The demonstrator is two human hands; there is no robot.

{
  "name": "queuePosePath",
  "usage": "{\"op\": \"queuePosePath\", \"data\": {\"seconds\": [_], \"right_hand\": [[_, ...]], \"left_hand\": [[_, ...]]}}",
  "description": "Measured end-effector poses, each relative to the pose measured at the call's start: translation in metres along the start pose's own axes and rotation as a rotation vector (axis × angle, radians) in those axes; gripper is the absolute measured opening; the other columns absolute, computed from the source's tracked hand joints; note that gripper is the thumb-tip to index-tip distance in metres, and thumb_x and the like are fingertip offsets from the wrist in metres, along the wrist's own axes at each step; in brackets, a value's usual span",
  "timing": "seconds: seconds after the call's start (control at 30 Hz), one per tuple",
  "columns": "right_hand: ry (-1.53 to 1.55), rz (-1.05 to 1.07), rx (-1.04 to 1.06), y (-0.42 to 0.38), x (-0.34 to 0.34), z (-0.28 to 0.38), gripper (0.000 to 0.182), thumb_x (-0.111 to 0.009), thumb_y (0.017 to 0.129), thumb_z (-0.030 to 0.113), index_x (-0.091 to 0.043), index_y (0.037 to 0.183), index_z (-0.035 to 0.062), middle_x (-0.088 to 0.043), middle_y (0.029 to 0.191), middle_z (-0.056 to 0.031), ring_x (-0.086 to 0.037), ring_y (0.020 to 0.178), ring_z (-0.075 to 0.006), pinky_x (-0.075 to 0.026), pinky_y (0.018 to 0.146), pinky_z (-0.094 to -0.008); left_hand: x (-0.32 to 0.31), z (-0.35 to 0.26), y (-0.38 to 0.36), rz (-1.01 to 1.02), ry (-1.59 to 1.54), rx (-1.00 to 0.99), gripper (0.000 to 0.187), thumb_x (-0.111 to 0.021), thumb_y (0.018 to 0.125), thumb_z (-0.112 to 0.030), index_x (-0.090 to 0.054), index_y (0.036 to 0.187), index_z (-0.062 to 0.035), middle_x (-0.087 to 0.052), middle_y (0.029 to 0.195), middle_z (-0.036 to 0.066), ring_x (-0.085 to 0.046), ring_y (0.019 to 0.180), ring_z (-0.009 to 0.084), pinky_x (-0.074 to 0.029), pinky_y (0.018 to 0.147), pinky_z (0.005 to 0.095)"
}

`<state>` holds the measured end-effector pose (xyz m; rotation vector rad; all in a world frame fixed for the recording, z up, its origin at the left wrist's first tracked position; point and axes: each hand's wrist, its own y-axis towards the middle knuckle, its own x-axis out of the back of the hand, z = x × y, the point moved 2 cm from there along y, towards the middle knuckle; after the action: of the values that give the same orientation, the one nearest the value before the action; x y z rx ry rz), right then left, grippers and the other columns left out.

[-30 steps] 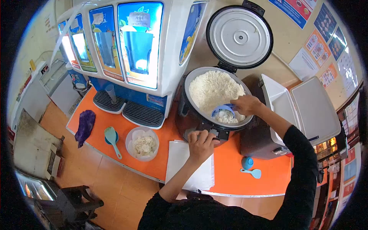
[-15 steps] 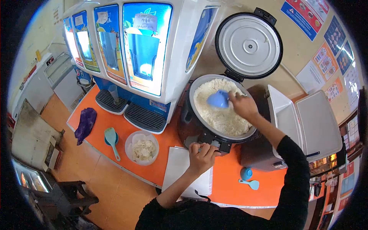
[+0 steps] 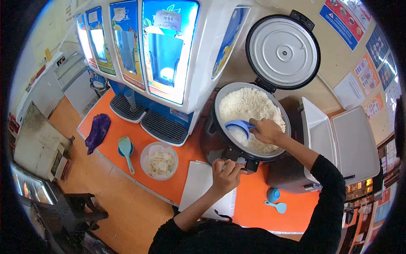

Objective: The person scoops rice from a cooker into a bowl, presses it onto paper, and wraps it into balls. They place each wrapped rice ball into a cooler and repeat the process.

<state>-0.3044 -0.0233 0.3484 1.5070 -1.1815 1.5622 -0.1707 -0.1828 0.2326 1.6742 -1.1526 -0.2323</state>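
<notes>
Blue scoop in right hand, over rice

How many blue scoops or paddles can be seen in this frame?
3. One blue scoop is in the right hand inside the rice cooker. A teal paddle lies beside the rice bowl. A small blue paddle lies on the counter's right end.

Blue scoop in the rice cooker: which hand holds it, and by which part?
The right hand holds the blue scoop by its handle end; the left hand grips the cooker's front edge.
</notes>
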Motion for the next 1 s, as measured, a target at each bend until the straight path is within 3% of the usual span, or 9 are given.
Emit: {"op": "queuePosePath", "data": {"seconds": [0.3, 0.37, 0.4, 0.43, 0.57, 0.73, 0.9, 0.97, 1.0], "right_hand": [[0.112, 0.073, 0.145, -0.048, 0.023, -0.038, 0.032, -0.058, 0.089, 0.027, -0.057, 0.109, 0.002, -0.064, 0.081, -0.0273, -0.064, 0.08, -0.0444, -0.05, 0.074, -0.052], [0.245, 0.06, 0.223, -0.039, 0.027, -0.074, 0.03, -0.058, 0.088, 0.024, -0.062, 0.105, 0.0002, -0.064, 0.074, -0.0209, -0.066, 0.07, -0.0334, -0.051, 0.069, -0.0441], [0.485, 0.25, -0.077, -0.047, 0.048, -0.065, 0.025, -0.056, 0.087, 0.017, -0.065, 0.103, -0.0002, -0.059, 0.067, -0.0101, -0.059, 0.061, -0.0187, -0.048, 0.056, -0.0337], [0.488, 0.251, -0.086, -0.056, 0.053, -0.065, 0.025, -0.056, 0.087, 0.017, -0.065, 0.103, -0.0002, -0.059, 0.067, -0.0101, -0.059, 0.061, -0.0187, -0.048, 0.056, -0.0337], [1.14, 0.349, -0.417, -0.126, 0.045, -0.016, 0.025, -0.058, 0.086, 0.012, -0.061, 0.108, 0.0009, -0.049, 0.066, -0.0006, -0.049, 0.058, -0.0069, -0.036, 0.043, -0.0218], [1.759, 0.736, -0.61, -0.182, -0.078, 0.095, 0.023, -0.057, 0.094, 0.018, -0.059, 0.103, -0.0033, -0.049, 0.066, -0.0045, -0.046, 0.05, -0.0129, -0.038, 0.043, -0.0273], [1.449, 0.426, -0.866, -0.151, -0.294, 0.139, 0.024, -0.058, 0.092, 0.022, -0.058, 0.099, -0.0007, -0.062, 0.073, -0.0102, -0.061, 0.058, -0.0184, -0.05, 0.051, -0.0334], [0.495, 0.083, -0.708, -0.136, -0.317, 0.152, 0.029, -0.053, 0.092, 0.018, -0.055, 0.115, -0.0007, -0.064, 0.08, -0.0153, -0.064, 0.062, -0.0245, -0.051, 0.054, -0.0368], [0.37, -0.084, -0.716, -0.13, -0.298, 0.171, 0.034, -0.056, 0.087, 0.012, -0.054, 0.12, 0.002, -0.063, 0.082, -0.0163, -0.063, 0.06, -0.0273, -0.052, 0.054, -0.0384]], "left_hand": [[0.006, -0.002, -0.002, -0.022, 0.093, -0.033, 0.021, -0.08, 0.073, -0.028, -0.068, 0.087, -0.0178, -0.055, 0.086, -0.004, -0.049, 0.098, 0.0236, -0.038, 0.086, 0.0391], [0.009, 0.009, -0.02, 0.009, 0.072, -0.072, 0.026, -0.079, 0.076, -0.026, -0.067, 0.097, -0.0143, -0.055, 0.096, 0.001, -0.05, 0.105, 0.0267, -0.04, 0.089, 0.0403], [0.013, 0.018, -0.035, -0.013, -0.017, -0.01, 0.028, -0.075, 0.08, -0.025, -0.065, 0.103, -0.0123, -0.054, 0.101, 0.005, -0.051, 0.107, 0.0268, -0.04, 0.09, 0.0399], [0.018, 0.027, -0.051, -0.027, -0.112, 0.052, 0.03, -0.071, 0.084, -0.025, -0.064, 0.109, -0.0103, -0.052, 0.107, 0.008, -0.053, 0.108, 0.0269, -0.04, 0.091, 0.0395], [0.041, 0.076, -0.103, 0.616, -0.198, 0.203, 0.043, -0.068, 0.082, -0.02, -0.054, 0.121, -0.0097, -0.048, 0.116, 0.013, -0.048, 0.117, 0.0313, -0.039, 0.093, 0.0468], [0.039, 0.146, -0.182, 1.009, -0.105, 0.191, 0.105, -0.08, 0.06, -0.054, -0.035, 0.144, -0.0107, -0.028, 0.152, 0.012, -0.017, 0.145, 0.033, -0.019, 0.115, 0.0529], [0.037, 0.158, -0.19, 1.09, -0.077, 0.267, 0.138, -0.082, 0.047, -0.066, -0.013, 0.153, -0.0119, -0.014, 0.16, 0.008, -0.01, 0.148, 0.0293, -0.008, 0.117, 0.0532], [0.035, 0.161, -0.193, 1.075, -0.14, 0.278, 0.137, -0.083, 0.048, -0.065, -0.013, 0.153, -0.0116, -0.013, 0.16, 0.009, -0.007, 0.148, 0.0291, -0.007, 0.117, 0.0555], [0.032, 0.164, -0.196, 1.057, -0.118, 0.274, 0.139, -0.084, 0.045, -0.064, -0.013, 0.153, -0.0113, -0.014, 0.16, 0.008, -0.008, 0.148, 0.0284, -0.007, 0.117, 0.0533]]}}
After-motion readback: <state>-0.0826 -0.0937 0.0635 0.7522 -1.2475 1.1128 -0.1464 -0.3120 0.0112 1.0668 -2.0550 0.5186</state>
